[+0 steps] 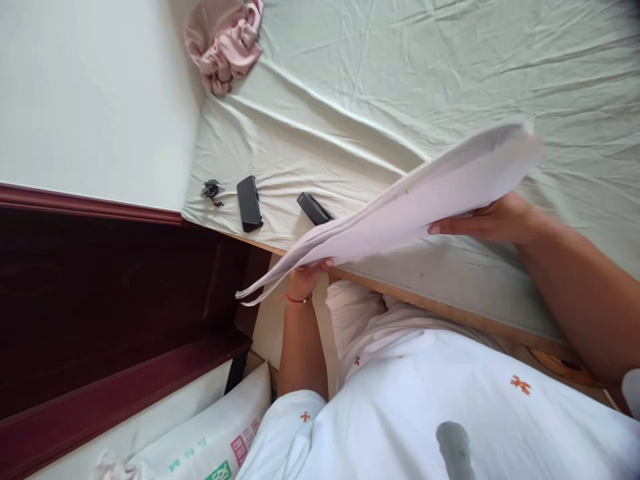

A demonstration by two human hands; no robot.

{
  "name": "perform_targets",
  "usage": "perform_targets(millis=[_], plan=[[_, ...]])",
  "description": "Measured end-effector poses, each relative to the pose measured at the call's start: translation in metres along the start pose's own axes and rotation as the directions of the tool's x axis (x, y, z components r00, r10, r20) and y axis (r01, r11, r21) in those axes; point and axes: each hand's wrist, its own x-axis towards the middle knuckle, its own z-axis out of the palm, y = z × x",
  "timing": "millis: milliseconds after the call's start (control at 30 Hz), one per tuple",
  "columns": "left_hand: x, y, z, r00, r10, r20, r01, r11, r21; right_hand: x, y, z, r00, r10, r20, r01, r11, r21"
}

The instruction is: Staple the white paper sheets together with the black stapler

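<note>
A folded, pale pinkish-white cloth (400,207) is held up at a slant over the bed's near edge, its thin layers parting at the lower left end. My left hand (306,279) grips its lower edge near that end, mostly hidden behind the folds; a red string bracelet circles the wrist. Farther right, my right hand (493,223) pinches the cloth's lower edge, with the thumb laid along the near face and the other fingers largely out of sight. The cloth's far upper end is blurred. Partly covered by it, a dark elongated case (313,208) lies on the bed.
A pale green sheet (310,113) covers the bed. On it lie a flat black case (249,204), a small dark bunch of keys or similar (212,191) and a crumpled pink cloth (227,50). Dark red wooden furniture (110,287) and a white printed sack (215,427) stand left.
</note>
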Motion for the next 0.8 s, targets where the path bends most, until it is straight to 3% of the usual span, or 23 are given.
perform_targets(millis=[100,167,400,567,700,800], plan=[[0.002,-0.001,-0.002,0.999,-0.018,0.039,0.015,0.995,0.095,0.003,0.005,0.0,0.999,0.045,0.005,-0.045,0.999,-0.006],[0.003,-0.002,0.0,1.0,-0.022,0.001,0.022,0.995,0.099,0.005,0.01,0.0,0.996,0.079,-0.035,-0.079,0.997,-0.011],[0.001,-0.004,0.027,0.99,0.062,-0.13,-0.074,0.994,-0.083,0.005,0.021,-0.001,0.981,0.167,-0.101,-0.173,0.983,-0.057],[0.0,0.012,0.038,0.987,-0.056,-0.151,0.047,0.997,-0.061,0.008,0.03,-0.002,0.992,0.103,-0.071,-0.101,0.994,0.032],[-0.001,0.024,0.035,0.983,-0.13,-0.133,0.126,0.991,-0.034,0.008,0.032,-0.004,0.99,0.135,-0.048,-0.129,0.986,0.109],[-0.003,0.031,0.031,0.987,-0.133,-0.089,0.133,0.991,-0.008,0.01,0.033,-0.009,0.977,0.177,-0.123,-0.16,0.978,0.133]])
